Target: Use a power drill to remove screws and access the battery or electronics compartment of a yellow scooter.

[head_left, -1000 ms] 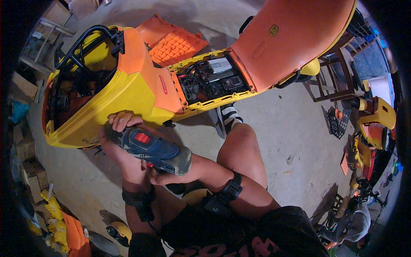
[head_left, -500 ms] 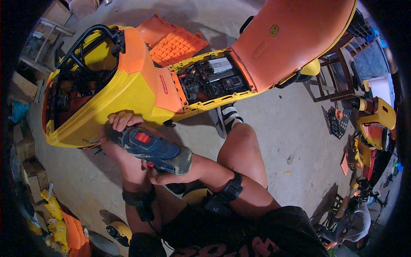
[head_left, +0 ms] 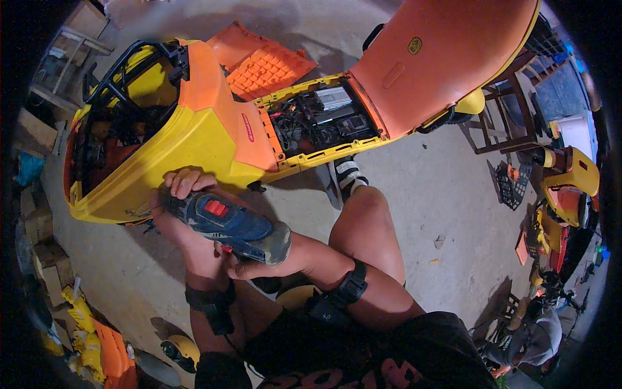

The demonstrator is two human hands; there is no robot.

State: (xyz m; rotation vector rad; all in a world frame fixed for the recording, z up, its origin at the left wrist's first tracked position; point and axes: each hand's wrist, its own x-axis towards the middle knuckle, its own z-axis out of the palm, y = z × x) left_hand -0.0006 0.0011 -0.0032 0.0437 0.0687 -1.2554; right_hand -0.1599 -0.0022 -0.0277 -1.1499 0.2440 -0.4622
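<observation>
Left grip [head_left: 173, 222] wraps nose of drill [head_left: 236, 223]; right grip [head_left: 293, 259] clasps its rear; steady two-ended support probably works best.

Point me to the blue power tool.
In the head view, the power tool is left of centre, gripped by the left hand and right hand, below the yellow panel.

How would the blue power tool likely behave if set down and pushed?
The power tool is likely stiff, since it looks hard-cased. It may be heavy for its size, as it looks thick. It could rock, given its rounded sides.
</observation>
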